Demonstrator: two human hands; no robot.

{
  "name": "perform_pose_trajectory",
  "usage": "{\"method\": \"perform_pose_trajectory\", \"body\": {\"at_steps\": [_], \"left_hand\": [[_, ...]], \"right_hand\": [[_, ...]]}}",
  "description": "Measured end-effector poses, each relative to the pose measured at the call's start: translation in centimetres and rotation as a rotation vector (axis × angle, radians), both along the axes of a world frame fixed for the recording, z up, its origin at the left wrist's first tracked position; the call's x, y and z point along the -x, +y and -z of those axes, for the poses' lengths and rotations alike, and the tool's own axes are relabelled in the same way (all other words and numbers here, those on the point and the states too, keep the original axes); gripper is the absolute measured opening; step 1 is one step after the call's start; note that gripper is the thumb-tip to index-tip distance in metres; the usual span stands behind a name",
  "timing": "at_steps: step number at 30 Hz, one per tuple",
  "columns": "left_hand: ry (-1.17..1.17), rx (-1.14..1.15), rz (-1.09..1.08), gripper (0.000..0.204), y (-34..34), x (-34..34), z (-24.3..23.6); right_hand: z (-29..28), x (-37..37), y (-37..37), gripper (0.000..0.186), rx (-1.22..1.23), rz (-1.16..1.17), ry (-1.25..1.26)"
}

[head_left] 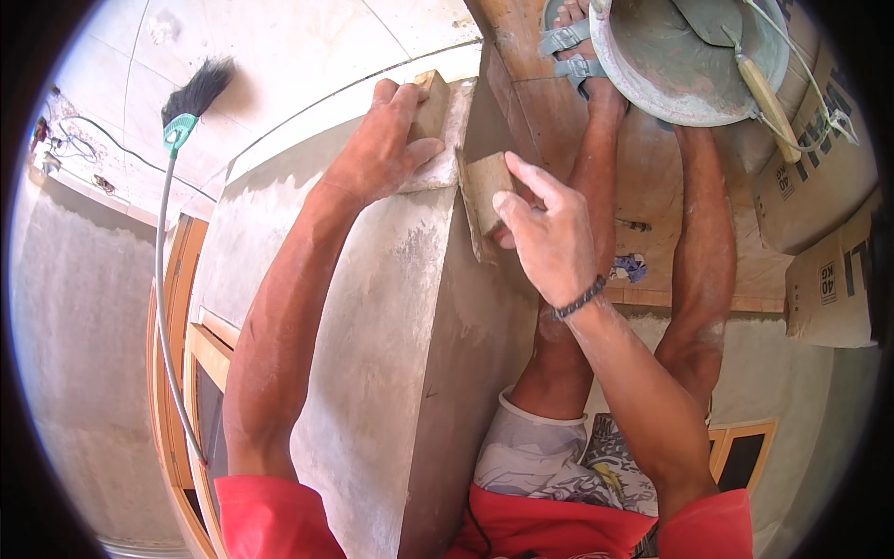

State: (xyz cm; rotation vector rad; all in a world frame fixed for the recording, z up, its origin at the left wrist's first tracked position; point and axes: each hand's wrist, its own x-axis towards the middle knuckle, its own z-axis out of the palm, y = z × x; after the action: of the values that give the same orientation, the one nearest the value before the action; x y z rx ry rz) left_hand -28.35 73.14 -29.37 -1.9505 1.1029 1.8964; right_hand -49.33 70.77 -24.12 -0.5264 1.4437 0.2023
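My left hand (380,144) grips a small wooden block (431,110) near the end of a cement-plastered wall (377,307). Beneath it, at the corner, lies a whitish, mortar-smeared slab edge (445,166), which my left thumb is close to or touching. My right hand (551,231) pinches a second piece of wood (488,191), flat and square-edged, between thumb and fingers. That piece is right beside the wall's corner, next to a thin upright strip (473,219) along the edge. Whether wood and strip touch is hard to see.
A mortar bucket (643,102) holding a wooden-handled trowel (759,88) stands at the far right. Stacked brown sacks (805,205) line the right side. A black-bristled broom (182,130) leans at the left, near a loose cable (116,144). My sandalled foot (579,51) rests beside the bucket.
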Motion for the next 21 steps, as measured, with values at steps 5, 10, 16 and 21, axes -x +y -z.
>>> {"method": "perform_pose_trajectory", "body": {"at_steps": [5,10,16,21], "left_hand": [[-0.005,-0.013,0.019,0.051,0.1,-0.1,0.0],[0.003,-0.024,0.01,0.051,0.0,-0.1,0.1],[0.007,0.017,0.018,0.052,0.1,-0.1,0.3],[-0.001,-0.002,0.016,0.052,0.4,-0.1,0.2]], "right_hand": [[-2.1,1.5,-3.0,0.04,-0.147,0.044,-0.077],[2.3,2.4,-2.8,0.042,-0.19,0.223,0.004],[4.8,0.4,1.5,0.046,-0.005,-0.029,0.135],[-0.5,-0.7,1.3,0.045,0.006,-0.004,0.051]]}}
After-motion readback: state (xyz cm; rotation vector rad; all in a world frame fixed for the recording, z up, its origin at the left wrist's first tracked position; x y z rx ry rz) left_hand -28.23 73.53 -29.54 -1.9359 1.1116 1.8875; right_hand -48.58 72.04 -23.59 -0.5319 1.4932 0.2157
